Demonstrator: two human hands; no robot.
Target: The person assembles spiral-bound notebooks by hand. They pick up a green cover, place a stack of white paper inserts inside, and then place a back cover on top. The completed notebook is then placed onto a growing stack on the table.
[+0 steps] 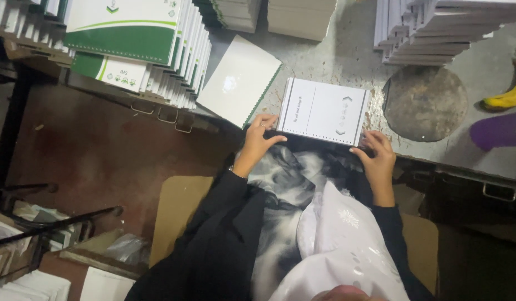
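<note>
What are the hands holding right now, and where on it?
Both hold the white booklet at its near edge: left hand at the left corner, right hand at the right corner.

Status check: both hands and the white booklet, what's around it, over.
Left hand grips the white punched booklet at its near left corner; right hand at its near right. Blank white sheet lies just left, apart.

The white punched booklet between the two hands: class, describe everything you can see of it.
The white booklet is a flat rectangular stack of paper-like sheets with a row of small holes along its near edge. It lies slightly tilted at the edge of the grey table. The left hand and right hand touch its near corners.
</note>
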